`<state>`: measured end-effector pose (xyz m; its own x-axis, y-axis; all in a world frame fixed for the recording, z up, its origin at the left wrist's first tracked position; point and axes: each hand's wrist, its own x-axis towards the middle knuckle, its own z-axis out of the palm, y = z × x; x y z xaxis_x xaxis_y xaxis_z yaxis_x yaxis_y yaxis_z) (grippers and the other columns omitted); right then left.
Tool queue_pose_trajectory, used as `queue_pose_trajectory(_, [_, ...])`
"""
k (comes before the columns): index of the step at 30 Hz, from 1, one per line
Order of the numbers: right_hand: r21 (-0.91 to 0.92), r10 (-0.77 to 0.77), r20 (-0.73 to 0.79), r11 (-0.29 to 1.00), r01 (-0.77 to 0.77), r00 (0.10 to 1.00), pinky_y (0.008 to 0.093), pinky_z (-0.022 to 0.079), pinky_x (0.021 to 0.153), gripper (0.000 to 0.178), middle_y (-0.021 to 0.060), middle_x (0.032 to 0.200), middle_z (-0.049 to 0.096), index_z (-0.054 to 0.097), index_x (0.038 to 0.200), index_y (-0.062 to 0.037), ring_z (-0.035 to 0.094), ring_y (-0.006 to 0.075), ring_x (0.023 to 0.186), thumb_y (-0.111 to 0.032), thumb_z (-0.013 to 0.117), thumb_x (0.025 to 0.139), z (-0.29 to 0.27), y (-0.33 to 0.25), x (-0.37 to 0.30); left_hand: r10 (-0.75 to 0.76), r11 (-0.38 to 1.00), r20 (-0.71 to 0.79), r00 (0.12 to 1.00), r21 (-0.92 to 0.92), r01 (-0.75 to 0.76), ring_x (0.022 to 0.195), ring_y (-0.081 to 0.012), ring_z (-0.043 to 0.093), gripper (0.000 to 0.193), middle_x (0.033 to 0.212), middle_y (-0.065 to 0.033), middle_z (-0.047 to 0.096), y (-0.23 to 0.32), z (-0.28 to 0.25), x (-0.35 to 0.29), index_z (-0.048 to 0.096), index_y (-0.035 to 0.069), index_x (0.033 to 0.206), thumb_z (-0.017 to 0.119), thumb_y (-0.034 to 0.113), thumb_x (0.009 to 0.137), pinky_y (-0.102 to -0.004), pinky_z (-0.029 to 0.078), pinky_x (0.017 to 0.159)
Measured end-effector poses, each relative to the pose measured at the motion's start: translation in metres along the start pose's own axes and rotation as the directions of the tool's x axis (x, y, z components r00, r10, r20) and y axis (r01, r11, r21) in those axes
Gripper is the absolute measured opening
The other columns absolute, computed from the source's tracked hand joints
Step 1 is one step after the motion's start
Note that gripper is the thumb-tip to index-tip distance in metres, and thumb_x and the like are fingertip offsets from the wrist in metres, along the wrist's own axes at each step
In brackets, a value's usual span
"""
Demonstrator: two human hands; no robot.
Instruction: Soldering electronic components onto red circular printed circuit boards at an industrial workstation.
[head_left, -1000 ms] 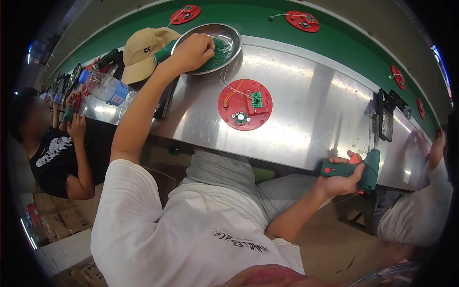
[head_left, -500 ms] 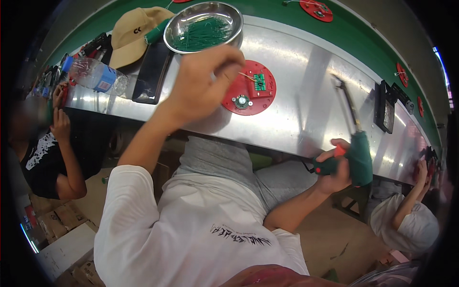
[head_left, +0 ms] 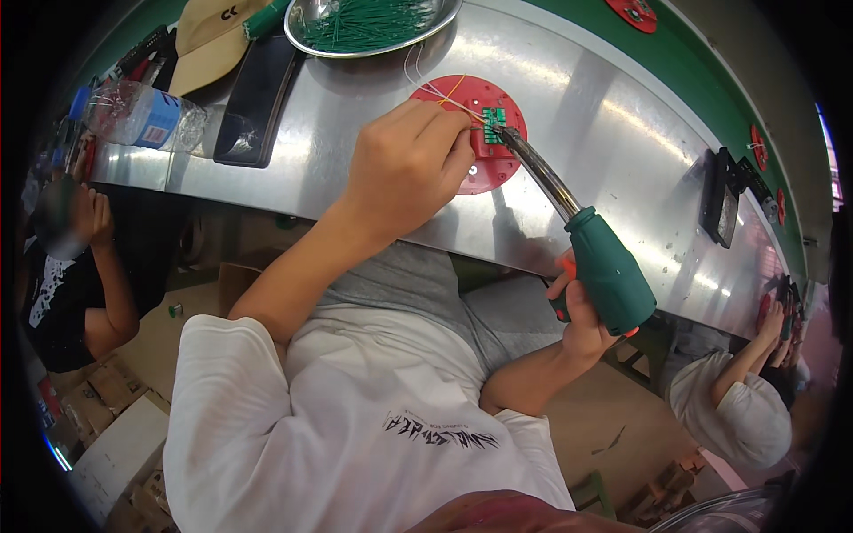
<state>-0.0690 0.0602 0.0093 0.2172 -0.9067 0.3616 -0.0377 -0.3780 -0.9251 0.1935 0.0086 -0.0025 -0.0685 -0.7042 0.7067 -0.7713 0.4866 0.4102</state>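
My left hand [head_left: 404,173] is closed in a pinch at the left side of a small green circuit board [head_left: 494,125]. A thin wire seems to be between its fingertips, mostly hidden by them. The board sits on a round red disc [head_left: 484,182] lying on the metal bench, with white wires [head_left: 428,86] and a yellow one running from it. In my right hand [head_left: 577,315] is a dark green soldering gun [head_left: 613,271] with a red trigger. Its long metal barrel slants up to the left, the tip at the board's right side.
Beyond my left hand stands a steel bowl [head_left: 373,51] of green wires. Leftward lie a black phone-like slab [head_left: 253,102], a plastic bottle [head_left: 142,115] and a tan cap [head_left: 209,44]. More red discs [head_left: 633,13] lie on the green strip behind. People sit at both sides.
My left hand has come down from beside the bowl to the board. The soldering gun has swung left, bringing its tip to the board. The view has shifted slightly.
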Motion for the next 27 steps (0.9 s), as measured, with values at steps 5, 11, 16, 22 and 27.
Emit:
queue_pose_trajectory(5, [0.044,0.027,0.004,0.999,-0.027,1.000,0.0302,0.050,0.050,0.041,0.0222,0.101,0.066,0.059,0.121,0.0124,0.063,0.0240,0.065,-0.011,0.066,0.087,0.001,0.003,-0.001,-0.027,1.000,-0.026,0.999,-0.007,0.026,0.061,-0.0247,0.060,0.009,0.072,-0.0095,0.063,0.000,0.003,0.000,0.066,0.000,0.084,0.069,0.001,0.076,-0.0347,0.049,0.055])
queue_pose_trajectory(11, [0.136,0.169,-0.153,0.980,-0.149,0.974,0.0268,0.049,0.053,0.033,0.0166,0.087,0.071,0.069,0.103,0.0092,0.062,0.0160,0.058,-0.004,0.075,0.073,0.012,-0.008,0.004,-0.018,1.000,-0.022,1.000,0.018,0.019,0.062,-0.0250,0.059,0.007,0.070,-0.0076,0.061,-0.002,0.005,-0.001,0.065,0.003,0.082,0.068,0.004,0.076,-0.0357,0.049,0.055])
queue_pose_trajectory(16, [0.118,0.169,-0.111,0.981,-0.156,0.979,0.0263,0.046,0.051,0.036,0.0150,0.086,0.069,0.065,0.110,0.0094,0.061,0.0159,0.058,-0.001,0.070,0.076,0.007,-0.003,-0.001,-0.018,0.999,-0.021,1.000,0.028,0.019,0.062,-0.0242,0.059,0.007,0.070,-0.0072,0.060,-0.004,0.005,-0.003,0.065,0.004,0.082,0.068,0.005,0.076,-0.0354,0.049,0.055])
queue_pose_trajectory(22, [0.063,0.200,-0.061,0.979,-0.196,0.978,0.0298,0.047,0.049,0.042,0.0206,0.088,0.065,0.059,0.116,0.0123,0.059,0.0212,0.053,-0.014,0.063,0.083,0.006,-0.009,0.004,0.010,0.999,-0.040,0.999,0.037,-0.008,0.061,-0.0234,0.058,0.007,0.069,-0.0067,0.058,-0.005,0.008,-0.004,0.064,0.004,0.081,0.068,0.005,0.075,-0.0353,0.048,0.054])
queue_pose_trajectory(27, [0.028,0.088,-0.154,0.996,-0.085,0.984,0.0308,0.048,0.048,0.045,0.0232,0.089,0.066,0.057,0.117,0.0146,0.059,0.0219,0.051,-0.017,0.062,0.085,0.008,-0.009,0.001,0.048,0.998,-0.044,0.998,0.046,-0.046,0.060,-0.0232,0.057,0.009,0.068,-0.0062,0.056,-0.007,0.009,-0.003,0.062,0.005,0.079,0.068,0.006,0.073,-0.0353,0.047,0.053])
